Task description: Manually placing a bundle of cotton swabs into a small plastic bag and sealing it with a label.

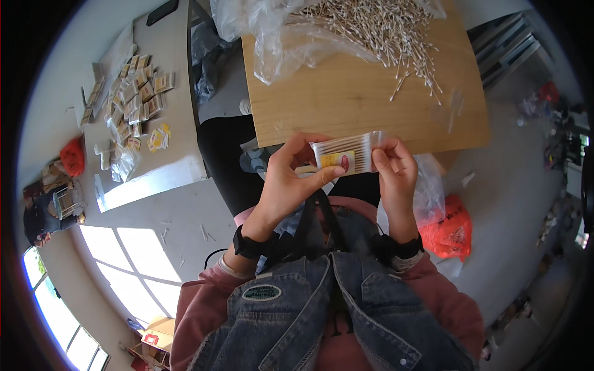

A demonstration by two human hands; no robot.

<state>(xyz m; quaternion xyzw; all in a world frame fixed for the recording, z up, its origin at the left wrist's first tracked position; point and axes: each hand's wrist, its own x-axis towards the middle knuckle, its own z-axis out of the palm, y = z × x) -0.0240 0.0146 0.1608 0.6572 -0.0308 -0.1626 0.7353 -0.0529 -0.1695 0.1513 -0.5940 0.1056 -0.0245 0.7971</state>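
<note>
Centre of frame: the swab packet (340, 153) lies lengthwise left-to-right; left hand (288, 166) grips its left end, right hand (396, 168) pinches its right.

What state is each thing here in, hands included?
Held swab packet: filled; sealing unclear.
Left hand: closed on the packet's left end.
Right hand: pinching its right end.
Loose swabs: heaped on wooden table.
Large clear bag: crumpled, against the swabs.
Packets on left table: piled.
Yellow cards: loose, clustered.
Red bag at right: bulging.

Yellow-and-white label (336, 159), red oval (349, 161)
</note>
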